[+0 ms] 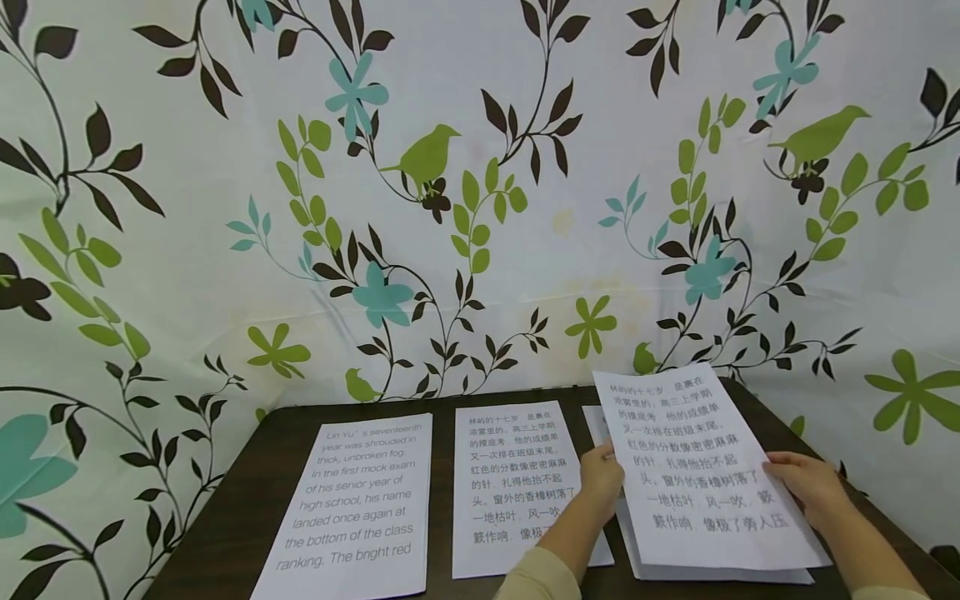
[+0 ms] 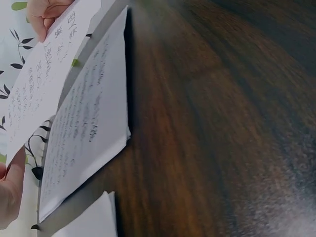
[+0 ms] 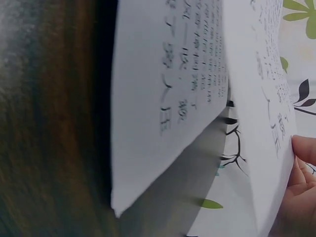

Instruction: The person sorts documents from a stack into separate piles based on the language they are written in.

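Observation:
A white sheet printed with Chinese text (image 1: pixel 697 475) is lifted off the table and tilted toward me at the right. My left hand (image 1: pixel 602 483) pinches its left edge, while my right hand (image 1: pixel 806 487) grips the right edge, thumb on the printed face in the right wrist view. Under the raised sheet lies a pile of paper (image 1: pixel 645 567), mostly covered in the head view. The right wrist view shows that pile's top page (image 3: pixel 143 163), which also bears Chinese print. Some of my left fingers are hidden behind the sheet.
A Chinese-printed page (image 1: pixel 510 492) lies at the middle of the dark wooden table (image 1: pixel 232 508), close by my left forearm. Farther left is a stack with English text (image 1: pixel 352 508). A patterned cloth (image 1: pixel 480 250) with leaves and birds hangs behind the table's back edge.

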Demonstrator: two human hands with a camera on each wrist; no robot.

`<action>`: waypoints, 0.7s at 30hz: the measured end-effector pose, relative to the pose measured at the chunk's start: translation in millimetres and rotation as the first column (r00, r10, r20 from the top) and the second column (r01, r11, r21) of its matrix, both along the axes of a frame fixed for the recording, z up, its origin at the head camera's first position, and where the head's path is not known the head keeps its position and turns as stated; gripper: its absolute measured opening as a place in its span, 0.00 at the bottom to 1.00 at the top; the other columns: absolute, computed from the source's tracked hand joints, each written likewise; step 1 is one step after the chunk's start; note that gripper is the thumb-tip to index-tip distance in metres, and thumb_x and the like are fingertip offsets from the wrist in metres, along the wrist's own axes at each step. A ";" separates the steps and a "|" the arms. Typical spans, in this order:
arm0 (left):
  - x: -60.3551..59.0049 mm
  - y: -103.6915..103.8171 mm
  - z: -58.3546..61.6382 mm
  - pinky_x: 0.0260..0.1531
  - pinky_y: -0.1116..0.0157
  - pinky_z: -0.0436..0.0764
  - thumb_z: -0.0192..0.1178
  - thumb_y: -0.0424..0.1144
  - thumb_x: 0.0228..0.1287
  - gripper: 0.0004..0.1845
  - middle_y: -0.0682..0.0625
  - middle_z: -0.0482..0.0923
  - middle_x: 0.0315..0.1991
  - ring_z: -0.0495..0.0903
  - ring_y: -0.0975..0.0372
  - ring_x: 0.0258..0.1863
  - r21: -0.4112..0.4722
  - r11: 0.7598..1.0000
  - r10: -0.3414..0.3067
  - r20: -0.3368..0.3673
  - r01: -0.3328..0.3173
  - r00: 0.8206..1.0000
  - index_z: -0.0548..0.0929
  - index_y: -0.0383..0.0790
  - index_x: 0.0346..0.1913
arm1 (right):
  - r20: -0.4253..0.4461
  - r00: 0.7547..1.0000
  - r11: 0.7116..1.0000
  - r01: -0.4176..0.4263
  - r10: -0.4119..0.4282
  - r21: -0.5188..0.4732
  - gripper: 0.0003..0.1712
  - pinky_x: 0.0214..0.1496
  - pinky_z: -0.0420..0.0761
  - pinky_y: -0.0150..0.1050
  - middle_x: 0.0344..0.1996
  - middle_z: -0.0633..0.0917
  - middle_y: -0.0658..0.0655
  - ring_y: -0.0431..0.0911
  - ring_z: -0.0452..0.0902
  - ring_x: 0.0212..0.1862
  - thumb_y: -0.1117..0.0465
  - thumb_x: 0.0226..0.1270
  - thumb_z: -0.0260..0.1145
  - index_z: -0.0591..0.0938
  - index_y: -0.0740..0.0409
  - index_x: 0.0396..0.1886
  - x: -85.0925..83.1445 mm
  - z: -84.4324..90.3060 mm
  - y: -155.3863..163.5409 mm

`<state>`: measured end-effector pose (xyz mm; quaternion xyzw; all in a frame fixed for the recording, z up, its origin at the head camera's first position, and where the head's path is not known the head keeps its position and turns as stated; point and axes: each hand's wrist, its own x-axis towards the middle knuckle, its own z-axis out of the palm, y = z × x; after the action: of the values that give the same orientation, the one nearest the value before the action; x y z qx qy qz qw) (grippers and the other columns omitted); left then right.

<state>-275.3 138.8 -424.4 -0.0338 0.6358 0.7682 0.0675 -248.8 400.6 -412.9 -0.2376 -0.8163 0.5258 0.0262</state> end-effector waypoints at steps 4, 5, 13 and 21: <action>2.0 -2.6 -5.2 0.25 0.61 0.77 0.44 0.22 0.52 0.18 0.47 0.76 0.31 0.77 0.56 0.28 -0.014 1.000 -0.017 -0.001 0.017 1.000 0.73 0.28 0.47 | -0.006 0.999 0.999 0.032 -0.032 0.022 0.31 0.27 0.73 0.40 0.33 0.75 0.62 0.47 0.72 0.28 0.61 0.58 0.58 0.60 0.76 0.55 -0.8 -8.2 -2.2; 2.0 -3.4 -6.5 0.25 0.61 0.77 0.44 0.22 0.53 0.18 0.47 0.76 0.31 0.77 0.56 0.28 -0.023 1.000 -0.021 0.001 0.021 1.000 0.73 0.28 0.48 | -0.010 0.999 0.999 0.035 -0.035 0.031 0.31 0.27 0.73 0.40 0.34 0.75 0.62 0.47 0.72 0.28 0.60 0.58 0.57 0.61 0.76 0.55 -1.0 -10.1 -2.4; 2.7 -3.7 -14.7 0.25 0.60 0.77 0.44 0.22 0.53 0.19 0.44 0.75 0.33 0.76 0.56 0.29 -0.044 0.998 -0.032 0.030 0.033 0.999 0.71 0.26 0.50 | -0.023 0.999 0.999 0.049 -0.049 0.020 0.29 0.25 0.73 0.40 0.27 0.76 0.57 0.46 0.72 0.26 0.62 0.58 0.56 0.61 0.76 0.55 1.1 -21.4 -3.9; 6.8 -5.3 -18.0 0.22 0.61 0.77 0.43 0.19 0.46 0.22 0.45 0.74 0.30 0.76 0.57 0.25 -0.059 0.998 -0.028 0.029 0.030 0.999 0.72 0.26 0.49 | -0.043 0.997 0.998 0.066 -0.065 0.012 0.27 0.24 0.74 0.40 0.26 0.76 0.58 0.46 0.73 0.24 0.65 0.57 0.55 0.61 0.77 0.53 3.9 -25.8 -13.3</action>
<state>-268.5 133.5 -442.3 -0.0374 0.6576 0.7474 0.0866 -244.9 387.3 -438.7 -0.2528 -0.8108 0.5242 0.0625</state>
